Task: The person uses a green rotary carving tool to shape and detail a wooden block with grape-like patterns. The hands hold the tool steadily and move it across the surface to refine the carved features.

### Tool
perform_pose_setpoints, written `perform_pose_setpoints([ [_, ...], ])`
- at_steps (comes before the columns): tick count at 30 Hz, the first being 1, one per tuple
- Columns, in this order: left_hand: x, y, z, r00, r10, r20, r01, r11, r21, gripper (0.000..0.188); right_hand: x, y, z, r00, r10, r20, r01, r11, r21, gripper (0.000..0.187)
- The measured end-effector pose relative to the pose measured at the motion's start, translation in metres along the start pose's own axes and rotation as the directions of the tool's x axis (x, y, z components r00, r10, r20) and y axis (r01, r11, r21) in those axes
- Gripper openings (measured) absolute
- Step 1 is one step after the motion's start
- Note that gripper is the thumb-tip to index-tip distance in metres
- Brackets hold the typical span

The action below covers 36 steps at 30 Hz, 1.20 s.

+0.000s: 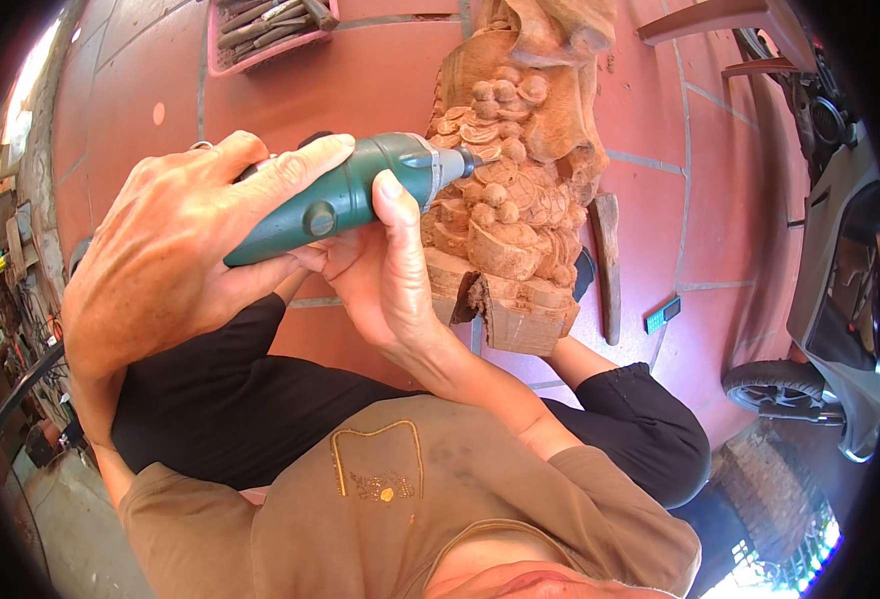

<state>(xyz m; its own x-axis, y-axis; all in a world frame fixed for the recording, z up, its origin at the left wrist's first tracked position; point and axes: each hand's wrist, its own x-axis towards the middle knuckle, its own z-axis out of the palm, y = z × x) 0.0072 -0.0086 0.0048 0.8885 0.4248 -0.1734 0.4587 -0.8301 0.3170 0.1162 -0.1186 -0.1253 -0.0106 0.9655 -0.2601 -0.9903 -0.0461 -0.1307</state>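
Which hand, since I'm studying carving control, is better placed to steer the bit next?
Right hand, probably: its thumb presses the green rotary tool near the nose, close beside the wood carving. The left hand wraps the rear body, farther back.

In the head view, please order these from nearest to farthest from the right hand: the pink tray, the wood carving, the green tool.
1. Green tool: in the right hand's grip.
2. Wood carving: just right of it.
3. Pink tray: far off on the floor, top of picture.
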Motion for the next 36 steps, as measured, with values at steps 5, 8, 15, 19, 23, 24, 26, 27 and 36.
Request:
perform_pose_setpoints([
  [5, -0.002, 0.001, -0.001, 1.0, -0.015, 0.008, 0.015, 1.0, 0.013, 0.075, -0.002, -0.001, 0.001, 0.999, 0.019, 0.026, -0.019, 1.0, -0.012, 0.047],
  [8, -0.004, 0.0, -0.001, 1.0, -0.014, 0.009, 0.014, 1.0, 0.018, 0.075, -0.002, 0.0, 0.002, 1.0, 0.025, -0.015, -0.026, 0.995, -0.099, 0.054],
  [15, -0.006, -0.001, -0.001, 1.0, -0.02, 0.014, 0.019, 1.0, 0.011, 0.075, -0.003, 0.0, 0.0, 0.999, 0.051, 0.002, -0.051, 0.996, -0.068, 0.053],
  [19, -0.008, -0.002, -0.002, 0.999, -0.035, 0.029, 0.036, 0.999, -0.007, 0.076, -0.003, -0.001, 0.003, 0.998, 0.064, 0.027, -0.064, 0.998, -0.004, 0.049],
  [23, -0.01, -0.003, -0.002, 0.999, -0.044, 0.03, 0.045, 0.999, -0.022, 0.076, -0.003, 0.0, 0.002, 0.996, 0.078, 0.037, -0.078, 0.997, -0.013, 0.05],
  [24, -0.01, -0.003, -0.002, 0.998, -0.046, 0.032, 0.047, 0.998, -0.028, 0.076, -0.003, -0.001, 0.002, 0.996, 0.082, 0.035, -0.082, 0.997, -0.013, 0.051],
  [26, -0.01, -0.004, -0.002, 0.998, -0.05, 0.034, 0.051, 0.998, -0.042, 0.076, -0.003, -0.001, 0.002, 0.995, 0.091, 0.032, -0.09, 0.996, -0.014, 0.051],
  [27, -0.01, -0.004, -0.002, 0.998, -0.049, 0.031, 0.05, 0.998, -0.043, 0.076, -0.003, -0.001, 0.003, 0.995, 0.092, 0.027, -0.092, 0.996, -0.01, 0.051],
  [36, -0.014, -0.004, -0.001, 0.999, -0.037, 0.012, 0.038, 0.999, -0.017, 0.074, -0.001, 0.002, -0.004, 0.988, 0.143, 0.061, -0.143, 0.99, -0.012, 0.052],
])
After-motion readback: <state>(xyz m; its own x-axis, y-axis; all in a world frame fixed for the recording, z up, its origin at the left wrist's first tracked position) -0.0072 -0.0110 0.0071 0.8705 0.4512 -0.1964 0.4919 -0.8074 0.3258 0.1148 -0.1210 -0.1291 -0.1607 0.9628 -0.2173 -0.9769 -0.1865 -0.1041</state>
